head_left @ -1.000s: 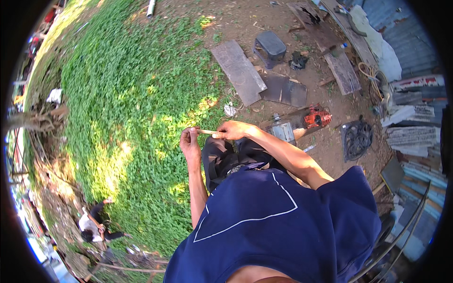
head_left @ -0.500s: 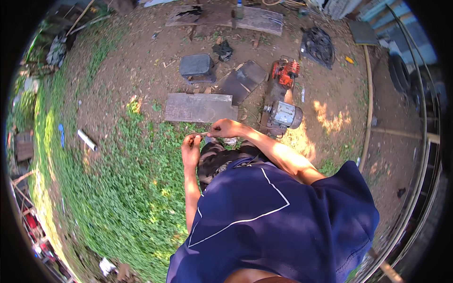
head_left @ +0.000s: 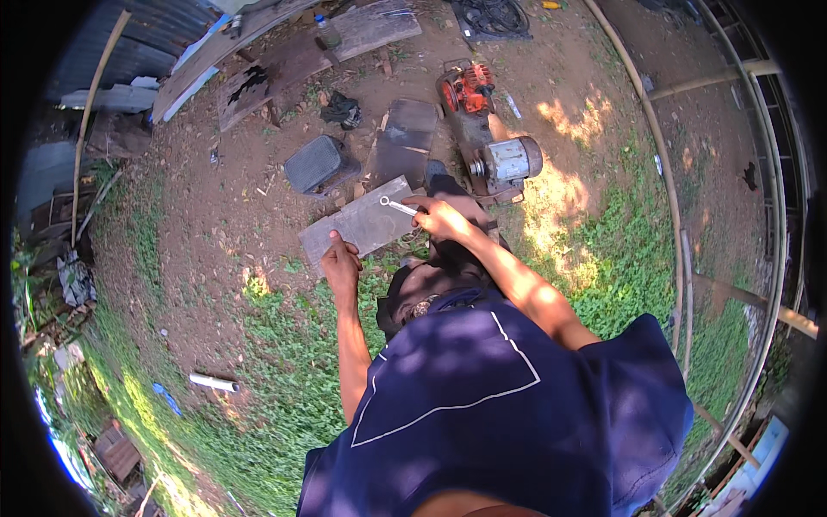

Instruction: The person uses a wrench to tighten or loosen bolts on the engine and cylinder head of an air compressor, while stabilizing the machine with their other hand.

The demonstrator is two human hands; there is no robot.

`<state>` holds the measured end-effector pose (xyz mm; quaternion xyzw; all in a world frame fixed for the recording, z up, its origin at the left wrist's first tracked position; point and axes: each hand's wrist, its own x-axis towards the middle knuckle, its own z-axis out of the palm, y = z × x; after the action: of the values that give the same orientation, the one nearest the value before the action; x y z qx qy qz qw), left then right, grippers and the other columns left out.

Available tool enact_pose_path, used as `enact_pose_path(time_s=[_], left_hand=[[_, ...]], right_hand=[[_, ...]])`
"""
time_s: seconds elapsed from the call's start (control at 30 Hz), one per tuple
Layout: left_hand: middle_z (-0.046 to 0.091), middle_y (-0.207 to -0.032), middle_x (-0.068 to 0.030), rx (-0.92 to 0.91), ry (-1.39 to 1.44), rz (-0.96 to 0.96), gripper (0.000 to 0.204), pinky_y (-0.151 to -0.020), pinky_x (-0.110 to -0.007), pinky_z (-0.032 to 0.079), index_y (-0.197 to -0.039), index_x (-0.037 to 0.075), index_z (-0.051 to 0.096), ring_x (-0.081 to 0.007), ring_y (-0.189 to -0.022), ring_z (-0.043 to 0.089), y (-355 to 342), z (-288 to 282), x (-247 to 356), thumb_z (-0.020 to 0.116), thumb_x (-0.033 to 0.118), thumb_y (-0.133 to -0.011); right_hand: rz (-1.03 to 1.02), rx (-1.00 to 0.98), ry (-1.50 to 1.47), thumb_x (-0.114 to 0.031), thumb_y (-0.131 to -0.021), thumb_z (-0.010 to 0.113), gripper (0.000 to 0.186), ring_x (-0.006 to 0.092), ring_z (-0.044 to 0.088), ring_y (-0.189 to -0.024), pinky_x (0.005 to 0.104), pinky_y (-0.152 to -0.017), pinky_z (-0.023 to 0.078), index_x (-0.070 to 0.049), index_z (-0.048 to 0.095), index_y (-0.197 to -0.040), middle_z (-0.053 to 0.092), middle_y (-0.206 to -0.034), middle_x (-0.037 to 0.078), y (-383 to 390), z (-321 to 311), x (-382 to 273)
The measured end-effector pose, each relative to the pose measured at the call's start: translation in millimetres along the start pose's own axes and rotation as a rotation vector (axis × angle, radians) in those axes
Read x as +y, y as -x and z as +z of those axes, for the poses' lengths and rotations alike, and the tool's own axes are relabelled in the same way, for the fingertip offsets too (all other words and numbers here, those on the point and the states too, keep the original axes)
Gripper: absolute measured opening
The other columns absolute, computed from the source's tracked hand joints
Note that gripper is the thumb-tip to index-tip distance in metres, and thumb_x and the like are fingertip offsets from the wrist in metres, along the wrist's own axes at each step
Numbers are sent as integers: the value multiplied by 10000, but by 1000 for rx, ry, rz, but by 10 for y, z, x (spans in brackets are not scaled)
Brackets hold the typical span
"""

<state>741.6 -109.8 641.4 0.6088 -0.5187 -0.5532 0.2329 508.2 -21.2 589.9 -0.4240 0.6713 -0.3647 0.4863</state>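
Note:
A silver ring-ended wrench (head_left: 399, 206) is in my right hand (head_left: 441, 219), its ring end pointing left over a grey board. The fingers close round its other end. My left hand (head_left: 342, 260) is lower and to the left, apart from the wrench. Its thumb stands up, clear of the loosely curled fingers, and nothing shows in it. Just beyond both hands, the grey board (head_left: 357, 217) lies on the ground. Ahead and to the right sit a silver electric motor (head_left: 508, 161) and a red machine (head_left: 469, 89), which looks like a small pump, on one narrow base.
Beyond the board are a dark upturned crate (head_left: 317, 164) and dark flat boards (head_left: 401, 142). A low bench (head_left: 370, 33) with a bottle (head_left: 327, 33) stands farther off. A white pipe piece (head_left: 214, 383) lies left on the grass. Long poles (head_left: 642, 103) run along the right.
My hands have parted; the wrench, earlier between both, is now in my right hand alone. My view has turned to the right, and my legs have shifted.

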Motion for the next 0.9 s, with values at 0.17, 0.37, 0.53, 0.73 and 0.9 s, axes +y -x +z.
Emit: enact_pose_path(time_s=[0.17,0.37,0.53,0.73,0.9], left_hand=[[600,-683,-65,207,288,264,333,-457,-246,455,-1026,-18,624,-115,-478,550,-577,592,454,516,297,-1017],[538,-610,-33,70,149,120,391,-379,-225,362,-1045,-33,619,-81,-441,482,-1703,997,999,507,340,-1018],[423,-513,-1,102,-23,165,636,-496,-262,330,-826,-25,616,-94,-509,431,-2376,1486,1641,381,532,-1024],[584,-814,-51,-153,135,349,347,-635,-272,454,-1037,3,590,-120,-724,543,-3253,1758,1822,483,333,-1030],[672,-1019,-119,-367,133,221,498,-566,-276,532,-1417,107,367,-152,-660,622,-3780,2314,2278,590,150,-973]], right_hand=[[190,-11,-9,-195,-825,598,470,298,678,-982,387,-877,499,-70,594,-1279,698,-1033,204,-782,-340,-212],[207,51,56,-253,-814,610,398,336,664,-1007,420,-866,502,-46,658,-1150,692,-1028,213,-1904,-1238,-283],[298,81,-23,-257,-788,601,374,311,687,-731,426,-674,526,-22,664,-1071,696,-782,173,-2473,-1904,-5],[457,358,-256,-161,-837,685,312,125,567,-524,296,-464,441,-22,644,-1112,603,-651,56,-2556,-2192,152],[675,657,-425,-177,-846,691,430,123,579,-517,287,-448,468,-42,613,-1246,606,-655,57,-2502,-2223,578]])
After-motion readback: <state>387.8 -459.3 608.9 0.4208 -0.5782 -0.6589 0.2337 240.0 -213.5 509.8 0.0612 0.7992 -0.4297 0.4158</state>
